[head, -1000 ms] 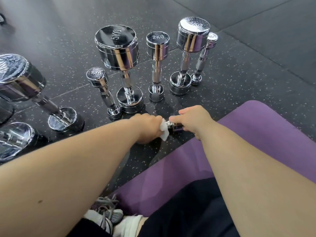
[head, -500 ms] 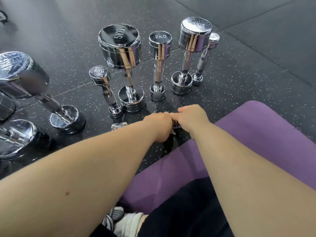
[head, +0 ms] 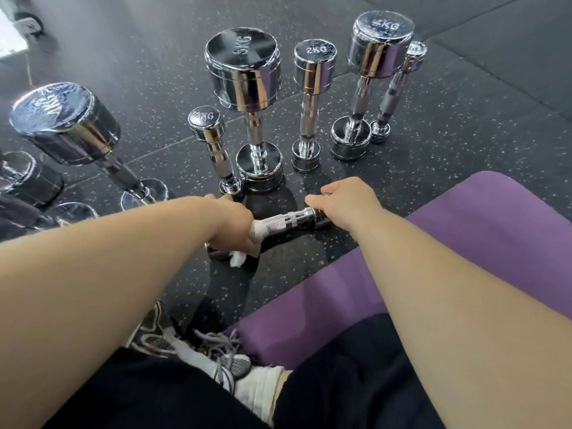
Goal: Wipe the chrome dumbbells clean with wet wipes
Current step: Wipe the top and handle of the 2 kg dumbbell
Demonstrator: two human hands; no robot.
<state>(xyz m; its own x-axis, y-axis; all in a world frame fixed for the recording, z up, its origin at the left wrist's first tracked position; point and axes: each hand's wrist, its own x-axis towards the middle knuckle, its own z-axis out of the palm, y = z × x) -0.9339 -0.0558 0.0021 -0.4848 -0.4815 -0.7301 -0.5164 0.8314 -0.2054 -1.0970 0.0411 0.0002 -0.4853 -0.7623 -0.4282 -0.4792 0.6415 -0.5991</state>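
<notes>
Head view: left hand (head: 235,226) is closed round a wipe (head: 257,228) on the handle of a small dumbbell (head: 284,222) lying on the floor (head: 464,144), right hand (head: 346,202) clamped over its far end. If that grip slackens it may roll into the upright dumbbells (head: 257,125) just behind

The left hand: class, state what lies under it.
Under the left hand a white wet wipe wraps the lying dumbbell. That dumbbell's left end is mostly covered.

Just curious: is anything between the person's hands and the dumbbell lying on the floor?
Only the wet wipe: the left hand presses it around the dumbbell's handle. The right hand grips the other end bare.
</notes>
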